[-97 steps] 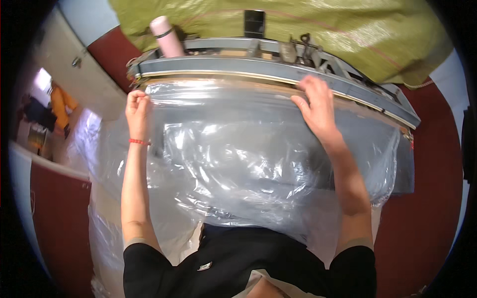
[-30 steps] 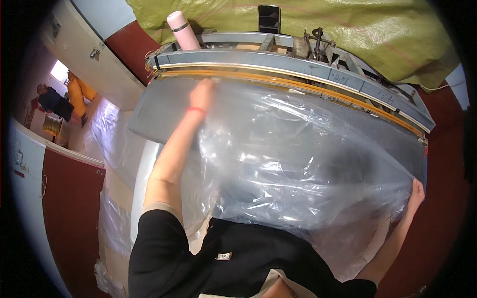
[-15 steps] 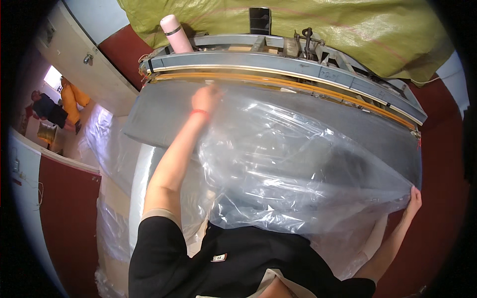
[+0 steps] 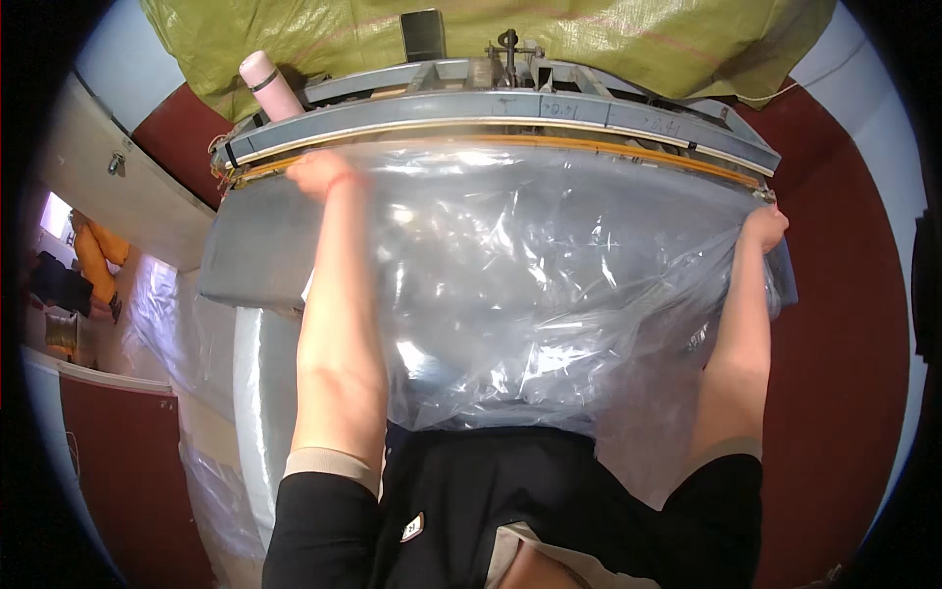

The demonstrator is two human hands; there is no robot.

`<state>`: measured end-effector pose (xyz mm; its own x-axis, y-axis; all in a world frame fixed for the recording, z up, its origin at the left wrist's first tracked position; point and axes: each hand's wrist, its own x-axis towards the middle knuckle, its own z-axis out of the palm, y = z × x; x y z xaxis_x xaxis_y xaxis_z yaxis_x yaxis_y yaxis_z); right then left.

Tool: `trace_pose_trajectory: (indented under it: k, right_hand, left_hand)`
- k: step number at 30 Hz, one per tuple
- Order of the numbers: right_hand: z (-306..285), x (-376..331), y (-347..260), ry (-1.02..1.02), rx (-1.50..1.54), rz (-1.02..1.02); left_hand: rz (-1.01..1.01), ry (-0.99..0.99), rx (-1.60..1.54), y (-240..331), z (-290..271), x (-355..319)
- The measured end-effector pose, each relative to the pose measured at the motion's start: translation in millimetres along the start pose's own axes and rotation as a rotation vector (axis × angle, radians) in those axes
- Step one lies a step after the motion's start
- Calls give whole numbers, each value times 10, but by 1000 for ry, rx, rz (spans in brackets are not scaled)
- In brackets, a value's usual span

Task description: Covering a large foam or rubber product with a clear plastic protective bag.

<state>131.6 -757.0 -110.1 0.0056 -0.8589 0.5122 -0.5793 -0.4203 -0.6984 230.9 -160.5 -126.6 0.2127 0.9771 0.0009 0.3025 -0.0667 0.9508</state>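
Observation:
A clear plastic sheet (image 4: 491, 255), wrinkled and glossy, spreads over the grey padded surface (image 4: 257, 236) and hangs toward my body. At its far left corner my left hand (image 4: 322, 177) is closed on the film, slightly blurred, close to an orange strip (image 4: 549, 141) along the back edge. My right hand (image 4: 765, 228) grips the sheet's far right corner in a fist, at the right end of the grey surface. Both arms reach forward, with film stretched between them.
Behind the strip runs a grey metal frame (image 4: 471, 103) with a clamp (image 4: 509, 59). A pink bottle (image 4: 271, 88) and a dark phone (image 4: 423, 35) stand near a yellow-green tarp (image 4: 628, 39). A white roll (image 4: 253, 412) lies lower left. Through a doorway, a person (image 4: 61, 285) is visible.
My right hand has risen from the near right to the far right corner, drawing the film along. My left hand has shifted left along the back edge. The view has turned somewhat.

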Motion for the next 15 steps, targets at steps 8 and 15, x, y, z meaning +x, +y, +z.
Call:
trace_pose_trajectory:
  k: [8, 15]
  right_hand:
    - [538, -390, -11, -285, 324, -552]
    - [1131, -473, -268, -646, 712, -396]
  left_hand:
    - [830, -110, -63, -431, -929, 1173]
    - [540, -390, -278, -575, -437, 1716]
